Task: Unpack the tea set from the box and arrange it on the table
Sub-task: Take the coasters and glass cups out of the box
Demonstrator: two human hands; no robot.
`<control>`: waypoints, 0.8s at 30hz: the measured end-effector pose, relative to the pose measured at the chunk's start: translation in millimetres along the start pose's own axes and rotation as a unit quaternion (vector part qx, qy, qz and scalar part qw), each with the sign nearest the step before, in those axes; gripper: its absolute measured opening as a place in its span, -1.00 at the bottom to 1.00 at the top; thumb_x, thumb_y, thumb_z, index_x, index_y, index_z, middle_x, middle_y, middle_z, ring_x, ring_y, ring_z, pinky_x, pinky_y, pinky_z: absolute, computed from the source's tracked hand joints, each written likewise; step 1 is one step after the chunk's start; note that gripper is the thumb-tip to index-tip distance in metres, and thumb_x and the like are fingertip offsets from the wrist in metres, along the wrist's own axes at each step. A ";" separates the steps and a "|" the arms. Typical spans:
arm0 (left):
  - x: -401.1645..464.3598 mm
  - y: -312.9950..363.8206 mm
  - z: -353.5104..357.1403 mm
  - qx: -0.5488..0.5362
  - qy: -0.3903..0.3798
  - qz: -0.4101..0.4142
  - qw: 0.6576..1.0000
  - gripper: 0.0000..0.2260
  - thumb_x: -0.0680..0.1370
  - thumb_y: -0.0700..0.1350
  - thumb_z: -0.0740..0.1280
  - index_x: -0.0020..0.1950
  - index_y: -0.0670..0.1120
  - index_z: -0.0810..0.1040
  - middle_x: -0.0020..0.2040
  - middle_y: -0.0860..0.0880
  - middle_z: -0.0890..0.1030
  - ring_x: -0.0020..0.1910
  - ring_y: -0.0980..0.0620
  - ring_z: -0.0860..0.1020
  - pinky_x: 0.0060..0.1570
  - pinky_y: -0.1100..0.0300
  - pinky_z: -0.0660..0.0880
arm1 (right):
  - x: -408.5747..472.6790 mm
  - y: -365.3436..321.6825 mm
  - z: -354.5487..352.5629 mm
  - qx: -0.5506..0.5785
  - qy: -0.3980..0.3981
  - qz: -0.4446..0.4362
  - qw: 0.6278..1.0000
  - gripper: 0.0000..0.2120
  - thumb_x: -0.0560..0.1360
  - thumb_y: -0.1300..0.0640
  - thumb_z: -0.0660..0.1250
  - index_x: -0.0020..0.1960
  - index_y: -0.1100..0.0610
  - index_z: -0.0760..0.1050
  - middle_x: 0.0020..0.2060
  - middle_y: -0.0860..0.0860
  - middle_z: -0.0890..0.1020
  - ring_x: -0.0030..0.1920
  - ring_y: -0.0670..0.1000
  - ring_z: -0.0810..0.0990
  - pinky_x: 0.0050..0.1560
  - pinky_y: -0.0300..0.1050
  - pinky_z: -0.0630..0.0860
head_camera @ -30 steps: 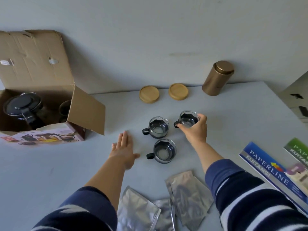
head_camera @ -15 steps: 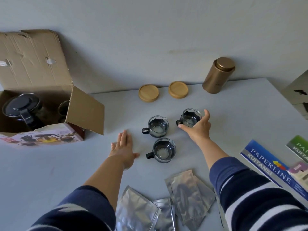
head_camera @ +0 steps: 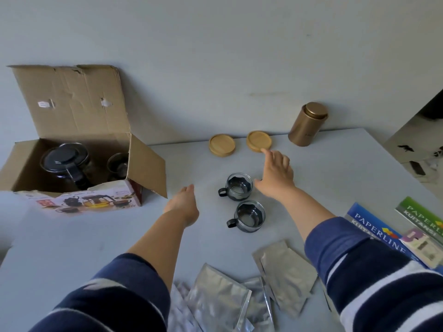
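Right hand point(head_camera: 275, 178) now off the cup, fingers point(head_camera: 266, 153) spread, empty, touching wooden coaster point(head_camera: 259, 141) (left hand point(head_camera: 183, 204) open, empty)

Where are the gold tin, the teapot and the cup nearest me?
gold tin point(head_camera: 305, 127): head view, on its side wall.
teapot point(head_camera: 64, 160): head view, on its black lid, inside the box.
nearest cup point(head_camera: 250, 218): head view, on its glass rim.

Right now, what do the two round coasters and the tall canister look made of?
Both coasters look like light wood or bamboo, matte, with faint grain. The canister looks like metal with a satin gold-bronze finish, given its soft sheen; coated tin is possible.
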State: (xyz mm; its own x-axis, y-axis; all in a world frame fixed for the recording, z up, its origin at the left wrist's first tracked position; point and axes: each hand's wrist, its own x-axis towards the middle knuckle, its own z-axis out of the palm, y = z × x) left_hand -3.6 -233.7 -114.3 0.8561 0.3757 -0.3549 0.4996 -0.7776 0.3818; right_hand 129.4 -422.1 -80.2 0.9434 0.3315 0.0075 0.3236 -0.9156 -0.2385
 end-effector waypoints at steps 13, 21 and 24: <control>-3.5 -159.7 -123.8 0.002 0.354 -0.019 0.935 -0.56 0.55 -0.25 0.18 0.44 -0.10 0.30 0.45 -0.09 0.33 0.44 -0.11 0.28 0.42 -0.04 0.22 | -8.1 -251.9 23.3 0.119 -0.030 -0.270 0.955 -0.57 0.49 0.17 0.28 0.35 0.14 0.36 0.27 0.10 0.43 0.30 0.13 0.34 0.28 -0.01 0.35; 1.6 -236.8 -126.8 0.149 0.230 -0.061 0.960 -0.40 0.61 0.17 -0.10 0.56 -0.14 -0.06 0.58 -0.07 -0.03 0.55 -0.02 -0.14 0.49 -0.06 -0.23 | 8.0 -340.8 69.6 -0.097 -0.076 -0.303 0.945 -0.54 0.44 0.21 0.35 0.31 0.18 0.34 0.21 0.16 0.45 0.22 0.17 0.39 0.11 -0.01 0.42; 2.7 -237.6 -119.6 0.171 0.255 -0.063 0.950 -0.39 0.60 0.19 -0.18 0.55 -0.14 -0.08 0.58 -0.07 -0.02 0.55 -0.03 -0.12 0.48 -0.04 -0.25 | 17.4 -351.4 83.0 -0.163 -0.104 -0.220 0.956 -0.42 0.39 0.18 0.41 0.34 0.26 0.27 0.25 0.22 0.43 0.25 0.20 0.38 0.15 0.00 0.42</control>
State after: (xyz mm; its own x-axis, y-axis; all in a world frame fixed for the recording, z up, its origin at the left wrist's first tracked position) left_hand -104.2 12.4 -103.9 0.7889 0.6039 0.1139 0.6046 -0.7959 0.0328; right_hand 26.1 -75.7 -76.9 0.6877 0.7074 -0.1632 0.7225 -0.6890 0.0581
